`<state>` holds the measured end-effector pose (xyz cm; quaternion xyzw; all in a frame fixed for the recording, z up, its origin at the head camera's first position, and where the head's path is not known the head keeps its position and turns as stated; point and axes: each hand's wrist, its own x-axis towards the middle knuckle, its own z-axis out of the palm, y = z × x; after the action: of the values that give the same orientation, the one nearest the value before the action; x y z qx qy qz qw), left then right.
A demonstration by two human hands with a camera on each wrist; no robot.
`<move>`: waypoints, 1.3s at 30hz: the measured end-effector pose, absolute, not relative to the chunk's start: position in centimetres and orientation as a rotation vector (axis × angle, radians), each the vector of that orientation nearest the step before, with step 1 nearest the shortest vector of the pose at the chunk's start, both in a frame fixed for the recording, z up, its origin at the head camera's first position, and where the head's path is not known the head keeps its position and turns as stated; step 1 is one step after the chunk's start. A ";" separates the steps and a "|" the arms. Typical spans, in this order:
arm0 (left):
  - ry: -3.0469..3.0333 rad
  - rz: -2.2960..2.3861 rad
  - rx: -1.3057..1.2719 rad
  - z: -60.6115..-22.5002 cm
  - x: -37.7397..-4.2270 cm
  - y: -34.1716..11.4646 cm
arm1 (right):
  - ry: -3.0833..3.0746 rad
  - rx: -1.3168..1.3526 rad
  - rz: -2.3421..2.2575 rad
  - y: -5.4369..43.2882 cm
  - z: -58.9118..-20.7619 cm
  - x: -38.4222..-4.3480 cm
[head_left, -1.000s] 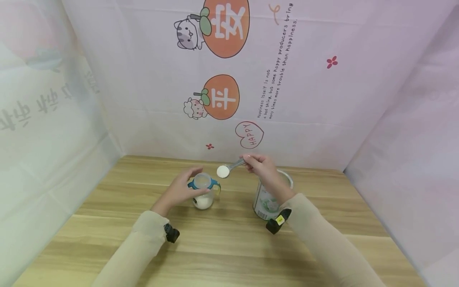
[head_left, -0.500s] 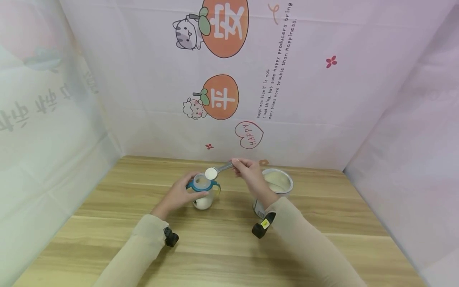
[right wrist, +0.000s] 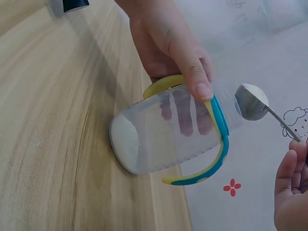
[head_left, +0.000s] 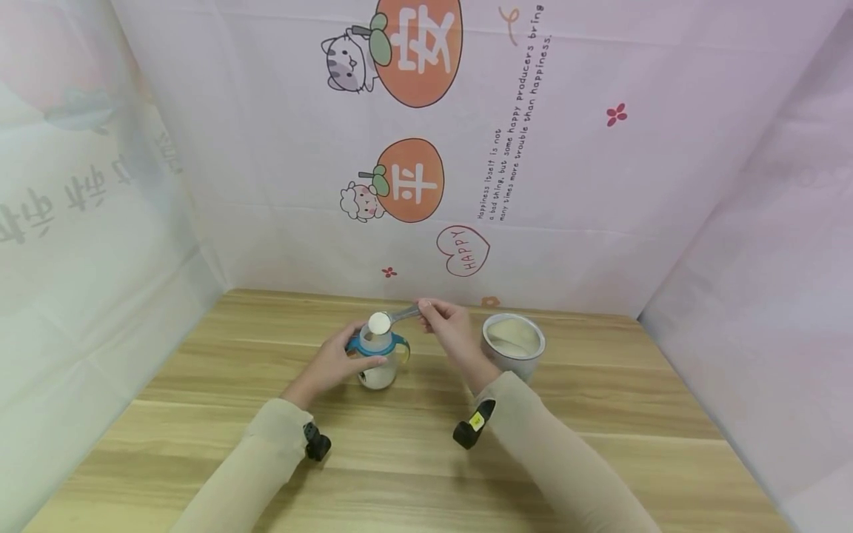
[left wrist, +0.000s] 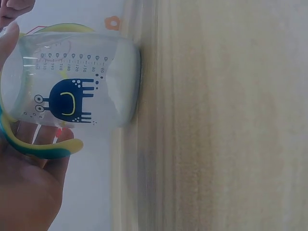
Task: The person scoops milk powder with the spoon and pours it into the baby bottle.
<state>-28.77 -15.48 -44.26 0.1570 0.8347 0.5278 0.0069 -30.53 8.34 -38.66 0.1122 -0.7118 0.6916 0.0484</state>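
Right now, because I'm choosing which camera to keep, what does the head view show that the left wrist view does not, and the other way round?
Only the head view shows the scoop, its bowl full of white powder, and the tin to the right.

Only the left wrist view makes out the measuring marks and the whole creature print; from the head, just a dark scrap of print shows.

Both show the left hand holding the bottle, the table and the orange flower.
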 end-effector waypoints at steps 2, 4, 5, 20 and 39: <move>2.607 1.656 0.497 -44.3 -28.8 -15.5 | -2.178 0.354 2.096 8.1 -38.7 -30.5; 2.604 1.661 0.505 -44.3 -28.8 -15.5 | -2.194 0.362 2.071 7.9 -38.8 -30.4; 2.599 1.668 0.509 -44.3 -28.8 -15.5 | -2.204 0.363 2.052 7.8 -38.9 -30.4; 2.576 1.706 0.500 -44.2 -28.7 -15.3 | -2.281 0.525 1.711 7.3 -38.9 -29.7; 2.545 1.700 0.521 -44.3 -28.8 -15.6 | -2.074 1.112 1.015 7.2 -39.3 -29.9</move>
<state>-28.76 -15.57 -44.29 0.1678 0.8197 0.5474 0.0184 -29.94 7.19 -39.25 0.4158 -0.7757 0.3796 0.2852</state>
